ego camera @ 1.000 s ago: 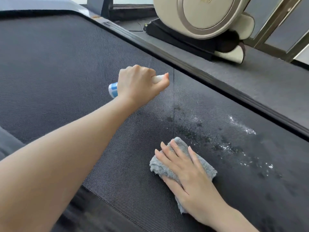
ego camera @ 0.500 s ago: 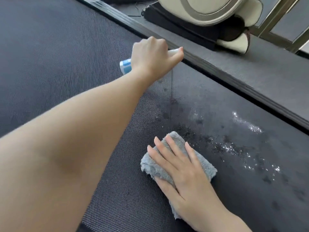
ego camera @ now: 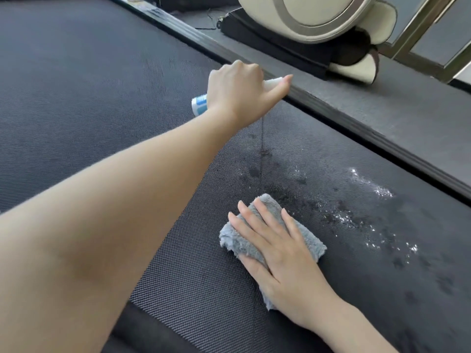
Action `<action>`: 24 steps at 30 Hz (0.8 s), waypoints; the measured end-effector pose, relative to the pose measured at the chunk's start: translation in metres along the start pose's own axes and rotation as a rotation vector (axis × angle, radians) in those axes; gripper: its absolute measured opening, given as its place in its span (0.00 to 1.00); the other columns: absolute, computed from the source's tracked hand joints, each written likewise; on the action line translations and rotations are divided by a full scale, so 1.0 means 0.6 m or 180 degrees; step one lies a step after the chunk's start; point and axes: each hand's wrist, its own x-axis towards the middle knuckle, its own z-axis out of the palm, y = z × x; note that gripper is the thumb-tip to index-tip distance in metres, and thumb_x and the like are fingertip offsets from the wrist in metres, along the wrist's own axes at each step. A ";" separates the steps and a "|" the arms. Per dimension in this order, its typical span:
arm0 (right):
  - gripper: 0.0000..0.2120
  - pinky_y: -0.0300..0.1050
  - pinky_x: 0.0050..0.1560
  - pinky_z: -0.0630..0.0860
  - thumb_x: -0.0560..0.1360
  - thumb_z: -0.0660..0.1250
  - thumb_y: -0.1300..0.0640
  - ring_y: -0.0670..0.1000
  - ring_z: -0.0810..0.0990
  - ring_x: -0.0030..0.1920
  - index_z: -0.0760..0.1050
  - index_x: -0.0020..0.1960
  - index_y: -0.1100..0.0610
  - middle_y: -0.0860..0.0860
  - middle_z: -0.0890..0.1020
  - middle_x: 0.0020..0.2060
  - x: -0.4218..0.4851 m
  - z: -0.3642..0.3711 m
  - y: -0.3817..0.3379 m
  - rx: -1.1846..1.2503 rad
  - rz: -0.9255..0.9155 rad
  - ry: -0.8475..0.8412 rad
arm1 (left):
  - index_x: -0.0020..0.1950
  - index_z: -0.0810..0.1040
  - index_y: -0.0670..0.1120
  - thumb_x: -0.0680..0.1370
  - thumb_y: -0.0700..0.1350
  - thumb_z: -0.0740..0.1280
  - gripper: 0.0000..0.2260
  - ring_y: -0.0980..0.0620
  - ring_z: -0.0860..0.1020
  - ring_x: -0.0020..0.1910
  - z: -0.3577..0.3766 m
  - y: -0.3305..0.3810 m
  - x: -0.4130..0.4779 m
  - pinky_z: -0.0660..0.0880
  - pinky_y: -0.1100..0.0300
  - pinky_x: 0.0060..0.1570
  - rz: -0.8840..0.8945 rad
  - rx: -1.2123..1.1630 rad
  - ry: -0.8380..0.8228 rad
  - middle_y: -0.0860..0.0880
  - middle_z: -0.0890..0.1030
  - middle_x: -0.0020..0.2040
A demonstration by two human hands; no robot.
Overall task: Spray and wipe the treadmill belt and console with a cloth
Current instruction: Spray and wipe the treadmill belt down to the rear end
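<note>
The treadmill belt (ego camera: 76,103), dark & textured, is seen filling most of the view. Over its far part, nr the right edge, a white spray bottle w/ blue label (ego camera: 200,104) is gripped by the left hand (ego camera: 237,95). The fingers are curled round the body, w/ one digit stretched along the white top end, which is pointed twd the side rail (ego camera: 356,124). Nearer, a grey fluffy cloth (ego camera: 309,244) is laid folded on the belt & pressed flat by the right hand (ego camera: 277,253), fingers straight & slightly spread. Right of the cloth, dark wet spots & glinting droplets (ego camera: 356,220) are scattered over the belt. The belt's right edge is bordered by the ribbed side rail. Beyond it, a cream-coloured machine (ego camera: 318,19) is seen at top right.
</note>
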 end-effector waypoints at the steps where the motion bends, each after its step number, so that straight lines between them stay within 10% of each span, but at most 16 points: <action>1: 0.26 0.51 0.74 0.38 0.79 0.45 0.40 0.40 0.38 0.75 0.48 0.76 0.39 0.34 0.46 0.75 0.000 -0.001 -0.001 -0.0001 -0.0006 -0.0013 | 0.27 0.63 0.47 0.75 0.68 0.53 0.28 0.43 0.73 0.37 -0.008 -0.005 -0.014 0.66 0.55 0.39 0.0026 -0.0019 -0.0031 0.48 0.70 0.30; 18: 0.28 0.51 0.76 0.37 0.78 0.46 0.43 0.42 0.41 0.76 0.51 0.77 0.44 0.39 0.51 0.76 0.114 0.039 -0.164 -0.0024 -0.1200 -0.0242 | 0.25 0.54 0.46 0.74 0.66 0.53 0.28 0.51 0.56 0.24 -0.239 -0.149 -0.178 0.55 0.56 0.31 -0.0119 0.0040 0.0333 0.50 0.57 0.22; 24: 0.29 0.55 0.76 0.39 0.79 0.49 0.37 0.42 0.42 0.76 0.50 0.77 0.42 0.39 0.50 0.77 0.216 0.017 -0.087 -0.0216 -0.0461 -0.0016 | 0.25 0.55 0.46 0.74 0.67 0.53 0.28 0.52 0.58 0.22 -0.268 -0.179 -0.189 0.57 0.57 0.30 -0.0097 0.0157 0.0267 0.51 0.58 0.21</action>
